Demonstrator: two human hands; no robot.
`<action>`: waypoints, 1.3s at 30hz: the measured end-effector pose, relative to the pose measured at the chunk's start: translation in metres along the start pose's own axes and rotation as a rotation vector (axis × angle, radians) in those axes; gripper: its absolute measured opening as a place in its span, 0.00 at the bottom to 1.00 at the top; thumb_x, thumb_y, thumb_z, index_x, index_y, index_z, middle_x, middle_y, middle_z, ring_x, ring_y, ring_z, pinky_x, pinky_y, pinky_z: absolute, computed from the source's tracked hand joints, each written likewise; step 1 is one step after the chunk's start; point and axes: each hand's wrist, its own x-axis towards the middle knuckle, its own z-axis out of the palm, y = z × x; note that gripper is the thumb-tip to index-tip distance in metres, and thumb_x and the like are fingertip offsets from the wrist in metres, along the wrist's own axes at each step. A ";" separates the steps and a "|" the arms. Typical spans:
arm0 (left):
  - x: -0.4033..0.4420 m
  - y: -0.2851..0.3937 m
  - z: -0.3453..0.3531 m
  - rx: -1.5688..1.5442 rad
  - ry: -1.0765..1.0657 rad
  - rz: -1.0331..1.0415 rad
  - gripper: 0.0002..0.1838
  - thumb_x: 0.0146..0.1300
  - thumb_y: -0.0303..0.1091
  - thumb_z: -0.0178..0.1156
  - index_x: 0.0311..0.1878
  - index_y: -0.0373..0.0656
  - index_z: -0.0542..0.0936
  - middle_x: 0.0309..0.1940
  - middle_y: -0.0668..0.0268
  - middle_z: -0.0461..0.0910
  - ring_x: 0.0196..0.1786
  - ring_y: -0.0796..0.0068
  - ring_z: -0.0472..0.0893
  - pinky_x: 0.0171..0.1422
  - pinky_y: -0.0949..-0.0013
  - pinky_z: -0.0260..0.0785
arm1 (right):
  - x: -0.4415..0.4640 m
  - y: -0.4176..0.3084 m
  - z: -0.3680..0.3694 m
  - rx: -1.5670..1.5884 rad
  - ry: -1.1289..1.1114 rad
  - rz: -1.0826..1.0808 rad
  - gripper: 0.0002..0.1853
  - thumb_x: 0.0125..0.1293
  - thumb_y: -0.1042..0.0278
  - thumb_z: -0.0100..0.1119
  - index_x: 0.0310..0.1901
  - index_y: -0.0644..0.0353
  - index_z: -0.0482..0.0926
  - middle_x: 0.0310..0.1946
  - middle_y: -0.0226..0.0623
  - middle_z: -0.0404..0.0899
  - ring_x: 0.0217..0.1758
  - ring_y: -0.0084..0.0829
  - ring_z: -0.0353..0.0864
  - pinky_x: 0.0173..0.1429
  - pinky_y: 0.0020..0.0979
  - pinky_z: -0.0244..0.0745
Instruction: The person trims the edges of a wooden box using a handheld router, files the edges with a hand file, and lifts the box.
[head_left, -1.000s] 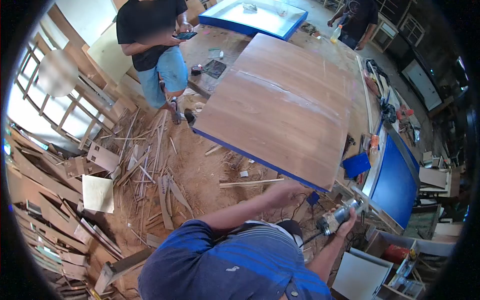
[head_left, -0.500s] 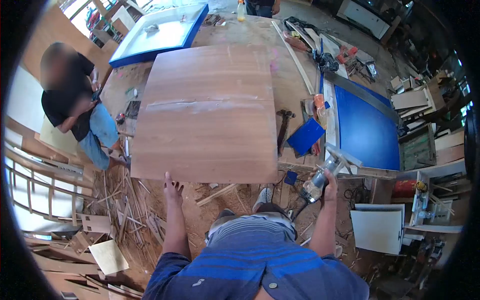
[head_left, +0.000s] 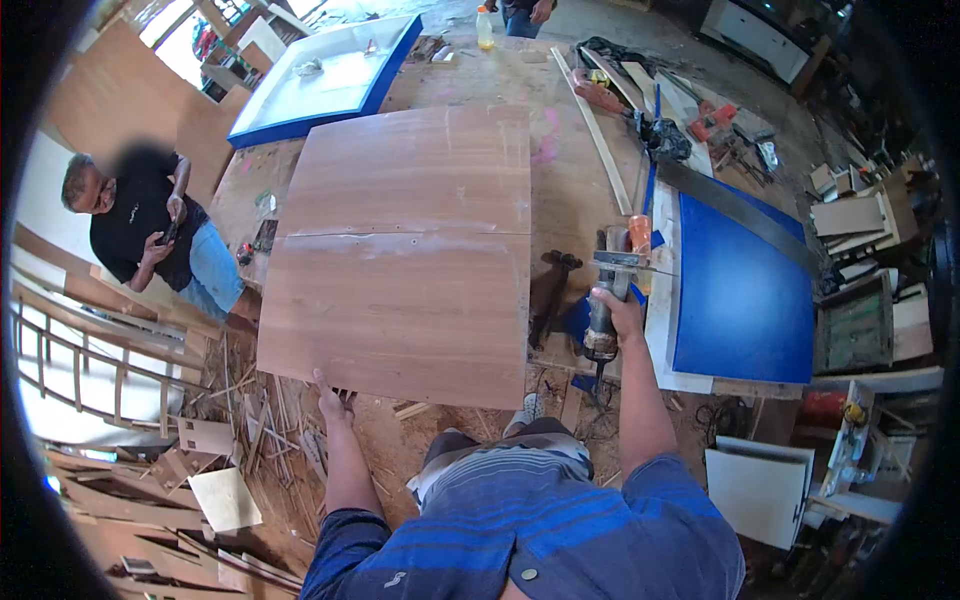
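Note:
A brown wooden panel [head_left: 400, 290] lies over the workbench [head_left: 560, 220], its near edge jutting out toward me. At the panel's near left corner, my left hand [head_left: 335, 402] grips the edge, thumb on top and the other fingers underneath. In my right hand [head_left: 622, 312] is a corded trim router [head_left: 600, 325], gripped around its cylindrical body. Its flat metal base faces away from me, above the bench to the right of the panel. A hammer [head_left: 552, 295] lies between panel and router. A blue offcut [head_left: 577, 318] is partly hidden behind the router.
A blue board [head_left: 745, 300] with a dark metal strip [head_left: 735, 215] lies right. A blue-edged white tray-like panel [head_left: 335, 80] sits at the far left. Another person [head_left: 150, 220] stands left, holding a phone-like object. Wood scraps [head_left: 265, 410] litter the floor.
My right hand has swung the router up and left, turning its base away from me. The panel's near edge has come closer, with my left hand now nearer its left corner.

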 end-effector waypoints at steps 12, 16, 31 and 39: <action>-0.013 0.007 0.010 0.104 0.124 -0.002 0.53 0.72 0.81 0.60 0.79 0.40 0.76 0.67 0.59 0.85 0.65 0.59 0.85 0.58 0.47 0.84 | 0.010 0.010 0.023 -0.040 0.172 0.088 0.25 0.63 0.56 0.83 0.57 0.62 0.91 0.49 0.34 0.92 0.46 0.29 0.90 0.54 0.34 0.85; 0.008 -0.003 -0.010 0.176 0.058 -0.017 0.52 0.71 0.82 0.60 0.78 0.43 0.78 0.65 0.60 0.86 0.64 0.59 0.85 0.57 0.48 0.82 | 0.014 0.017 0.018 -0.111 0.215 0.074 0.27 0.64 0.54 0.83 0.59 0.62 0.90 0.53 0.33 0.91 0.53 0.30 0.88 0.61 0.36 0.81; 0.040 -0.002 -0.041 -0.244 -0.048 -0.082 0.56 0.70 0.85 0.57 0.84 0.48 0.70 0.78 0.57 0.74 0.76 0.53 0.76 0.76 0.40 0.72 | -0.042 -0.021 0.053 -0.591 0.464 -0.087 0.40 0.68 0.41 0.81 0.66 0.72 0.83 0.61 0.52 0.89 0.67 0.48 0.87 0.74 0.45 0.76; 0.089 0.064 -0.047 -0.582 -0.213 -0.009 0.55 0.70 0.89 0.44 0.84 0.56 0.70 0.80 0.64 0.74 0.80 0.53 0.74 0.80 0.41 0.72 | -0.178 0.004 0.170 -0.741 0.285 0.093 0.42 0.73 0.29 0.69 0.66 0.67 0.85 0.60 0.61 0.88 0.67 0.62 0.86 0.73 0.52 0.78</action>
